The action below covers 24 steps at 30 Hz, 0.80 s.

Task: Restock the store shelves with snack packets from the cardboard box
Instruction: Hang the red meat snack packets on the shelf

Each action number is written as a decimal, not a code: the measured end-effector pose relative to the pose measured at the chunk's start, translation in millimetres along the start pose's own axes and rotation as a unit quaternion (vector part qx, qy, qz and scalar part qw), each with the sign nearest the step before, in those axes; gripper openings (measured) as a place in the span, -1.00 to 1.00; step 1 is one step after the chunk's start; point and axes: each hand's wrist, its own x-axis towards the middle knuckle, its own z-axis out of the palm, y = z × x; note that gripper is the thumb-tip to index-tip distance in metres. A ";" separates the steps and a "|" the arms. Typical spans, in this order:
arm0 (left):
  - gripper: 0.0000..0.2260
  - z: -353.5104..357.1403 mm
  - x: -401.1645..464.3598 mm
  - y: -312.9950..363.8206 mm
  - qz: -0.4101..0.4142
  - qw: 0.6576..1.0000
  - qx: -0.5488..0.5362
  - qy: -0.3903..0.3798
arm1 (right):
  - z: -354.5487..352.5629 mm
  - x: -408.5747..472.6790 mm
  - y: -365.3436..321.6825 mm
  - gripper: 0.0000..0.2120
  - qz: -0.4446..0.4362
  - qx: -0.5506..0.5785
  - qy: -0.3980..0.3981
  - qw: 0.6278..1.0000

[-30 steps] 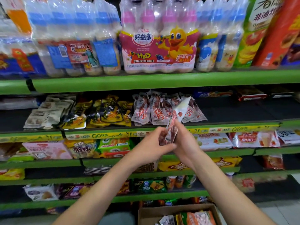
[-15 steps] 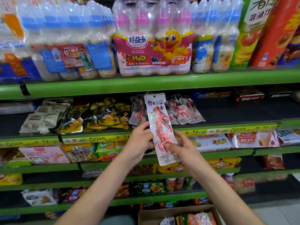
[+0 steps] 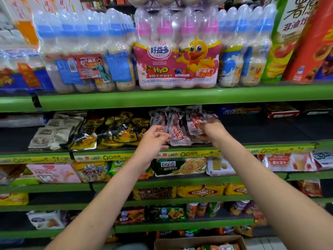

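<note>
Snack packet (image 3: 195, 124) (red Chinese print, blurred) pinched in right hand (image 3: 210, 131) at second shelf (image 3: 270, 150), strip reading "QQ". Left hand (image 3: 153, 141) loosely curled, holding nothing, beside the packets.

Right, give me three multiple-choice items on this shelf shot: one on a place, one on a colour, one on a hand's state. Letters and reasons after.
1. Where do the red-and-white snack packets stand?
A. On the shelf directly under the bottle packs
B. On the lowest shelf
C. In the cardboard box

2. What colour are the caps on the duck-printed bottle pack?
A. Blue
B. Pink
C. Green

3. What is the right hand doing?
A. Hanging idle, away from the shelf
B. Holding a bottle
C. Gripping a red-and-white packet at the shelf

Answers: 1 A, the packets lean in a row just below the green shelf edge that carries the bottles. 2 B, its caps are pink, while the neighbouring packs have blue ones. 3 C, its fingers curl round a packet at the right end of the row, while the left hand is beside the row with loose fingers and holds nothing.
</note>
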 end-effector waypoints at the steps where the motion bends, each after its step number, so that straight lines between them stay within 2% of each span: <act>1: -0.80 0.1 -0.5 -0.5 -0.001 1.000 0.005 -0.004 | -0.2 2.7 -2.0 -0.87 0.000 -0.047 0.004 0.999; 5: -0.84 1.3 -1.1 -7.8 -0.013 1.000 0.022 -0.015 | -11.2 6.9 3.4 -0.70 -0.062 -0.269 0.004 0.961; 7: -0.85 3.3 1.8 -11.0 0.008 0.996 0.085 -0.014 | -15.2 3.3 3.7 -0.66 -0.080 -0.332 0.003 0.940; 8: -0.86 4.8 4.2 -11.8 0.032 0.988 0.150 -0.012 | -16.1 1.5 3.5 -0.65 -0.087 -0.351 0.003 0.932; 9: -0.87 6.5 8.1 -12.4 0.064 0.970 0.234 -0.009 | -16.6 0.2 3.8 -0.65 -0.094 -0.369 0.004 0.925; 10: -0.82 8.5 13.7 -13.6 0.099 0.938 0.331 -0.009 | -17.2 -0.9 4.5 -0.64 -0.100 -0.388 0.006 0.916; 12: -0.66 11.6 25.9 -15.2 0.148 0.853 0.499 -0.023 | -17.2 -5.9 8.4 -0.64 -0.115 -0.433 0.015 0.894; 13: -0.58 12.5 31.5 -15.0 0.151 0.824 0.545 -0.038 | -16.8 -9.8 10.7 -0.65 -0.125 -0.447 0.023 0.885; 15: -0.48 13.4 42.3 -17.4 0.132 0.797 0.583 -0.081 | -15.6 -16.3 15.4 -0.64 -0.152 -0.441 0.037 0.884; 18: -0.46 14.4 51.4 -24.1 0.097 0.790 0.595 -0.114 | -14.1 -26.5 20.9 -0.63 -0.177 -0.423 0.051 0.887; 20: -0.48 17.7 47.0 -26.5 0.098 0.800 0.582 -0.108 | -13.5 -36.8 27.3 -0.63 -0.199 -0.400 0.062 0.892; 24: -0.65 25.6 11.3 -44.4 0.178 0.863 0.472 -0.015 | -15.1 -67.0 58.1 -0.79 -0.261 -0.336 0.051 0.903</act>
